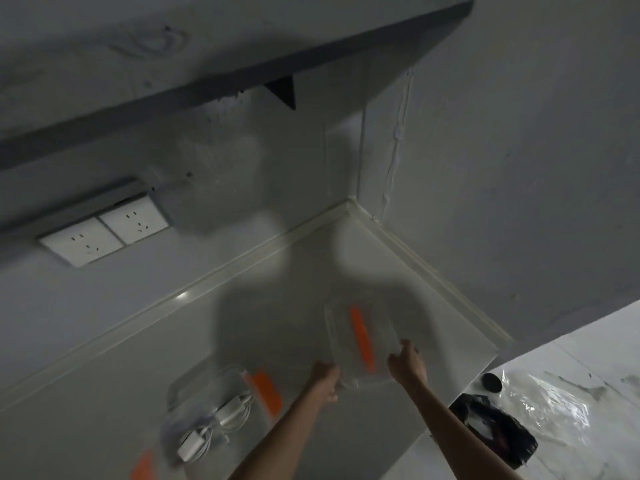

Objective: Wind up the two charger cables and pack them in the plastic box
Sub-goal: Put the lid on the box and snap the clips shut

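A: Where are the charger cables?

B: Two white charger cables (214, 424), wound into bundles with their adapters, lie inside the clear plastic box (207, 410) at the near left of the pale surface (104, 393). The box has orange latches (266, 393) at its right end and at its near end. It is blurred, so finer detail is lost.

A: And the hands?

B: Neither touches the cables. Both are to the right of the box, on a clear lid (360, 341) with an orange latch on it. The left hand (323, 379) is at the lid's near left corner, the right hand (407, 362) at its near right edge. The fingers of both look curled onto the lid's edges, gripping it, though blur hides the exact contact.

A: Is the lid on the box?

B: No, it sits apart from it, farther and to the right, towards the corner where the walls meet.

A: What else is around?

B: A double wall socket (104, 233) on the far left wall, a dark shelf (242, 74) above it. At the near right, beyond the surface's edge, a black bag (495, 427), a crumpled clear plastic sheet (547, 407) and a small black round object (491, 382). Nothing lies between the lid and the box.

A: Any writing?

B: None that can be read.
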The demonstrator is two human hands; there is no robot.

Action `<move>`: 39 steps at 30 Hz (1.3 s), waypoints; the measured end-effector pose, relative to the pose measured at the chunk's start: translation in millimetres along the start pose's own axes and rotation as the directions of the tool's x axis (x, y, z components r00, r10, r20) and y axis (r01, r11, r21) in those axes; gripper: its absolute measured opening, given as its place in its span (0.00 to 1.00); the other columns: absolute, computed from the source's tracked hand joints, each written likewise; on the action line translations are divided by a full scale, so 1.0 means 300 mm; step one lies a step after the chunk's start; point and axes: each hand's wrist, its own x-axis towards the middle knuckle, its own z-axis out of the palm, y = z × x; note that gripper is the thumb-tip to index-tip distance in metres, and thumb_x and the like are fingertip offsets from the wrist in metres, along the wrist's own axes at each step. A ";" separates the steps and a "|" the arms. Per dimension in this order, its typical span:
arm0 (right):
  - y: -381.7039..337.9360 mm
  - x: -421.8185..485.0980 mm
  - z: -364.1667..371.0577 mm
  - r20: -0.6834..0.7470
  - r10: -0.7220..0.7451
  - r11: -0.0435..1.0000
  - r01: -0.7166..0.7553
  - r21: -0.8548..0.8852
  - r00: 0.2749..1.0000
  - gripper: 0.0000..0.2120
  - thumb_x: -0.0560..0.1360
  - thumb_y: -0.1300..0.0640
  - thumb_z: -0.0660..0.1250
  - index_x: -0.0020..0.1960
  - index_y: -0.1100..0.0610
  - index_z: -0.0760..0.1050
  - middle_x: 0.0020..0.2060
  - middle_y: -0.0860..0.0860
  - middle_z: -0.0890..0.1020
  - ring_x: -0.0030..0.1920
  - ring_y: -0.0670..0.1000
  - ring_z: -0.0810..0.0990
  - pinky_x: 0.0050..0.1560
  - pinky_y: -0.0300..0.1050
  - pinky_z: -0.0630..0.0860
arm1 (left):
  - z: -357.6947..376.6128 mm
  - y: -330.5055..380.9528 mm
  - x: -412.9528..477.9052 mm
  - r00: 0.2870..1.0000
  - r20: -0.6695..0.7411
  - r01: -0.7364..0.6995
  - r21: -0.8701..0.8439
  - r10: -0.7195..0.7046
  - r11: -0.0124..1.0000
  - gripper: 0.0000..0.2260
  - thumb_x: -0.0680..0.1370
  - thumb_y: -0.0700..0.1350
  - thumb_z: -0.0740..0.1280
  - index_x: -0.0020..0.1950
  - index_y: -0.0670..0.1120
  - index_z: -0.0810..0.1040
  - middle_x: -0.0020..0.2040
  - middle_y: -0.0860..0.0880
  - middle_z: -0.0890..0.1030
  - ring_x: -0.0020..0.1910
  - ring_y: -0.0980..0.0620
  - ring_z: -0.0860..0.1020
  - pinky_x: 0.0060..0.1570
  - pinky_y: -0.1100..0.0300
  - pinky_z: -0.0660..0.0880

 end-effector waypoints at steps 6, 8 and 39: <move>0.021 -0.013 0.026 0.007 0.003 0.998 -0.003 0.060 1.000 0.30 0.71 0.62 0.63 0.72 0.58 0.63 0.66 0.61 0.74 0.64 0.60 0.74 0.60 0.49 0.73 | -0.009 -0.041 0.051 1.000 0.023 0.004 0.023 -0.004 1.000 0.04 0.79 0.40 0.59 0.46 0.43 0.73 0.39 0.46 0.74 0.36 0.51 0.72 0.35 0.59 0.73; 0.046 0.008 0.044 0.033 0.036 0.994 -0.039 0.098 0.999 0.29 0.72 0.59 0.65 0.72 0.57 0.64 0.60 0.59 0.78 0.57 0.59 0.79 0.52 0.46 0.75 | -0.027 -0.040 0.053 1.000 0.015 0.017 -0.008 -0.017 1.000 0.04 0.79 0.40 0.59 0.48 0.43 0.72 0.38 0.46 0.73 0.34 0.51 0.70 0.35 0.57 0.73; -0.258 -0.355 0.088 0.524 -0.381 0.832 0.035 0.553 0.762 0.10 0.79 0.61 0.61 0.58 0.53 0.75 0.38 0.54 0.82 0.28 0.47 0.78 0.28 0.38 0.70 | -0.623 -0.215 -0.428 0.822 -0.411 -0.544 -0.365 0.393 0.756 0.28 0.79 0.32 0.60 0.76 0.50 0.58 0.37 0.43 0.78 0.24 0.54 0.78 0.22 0.64 0.73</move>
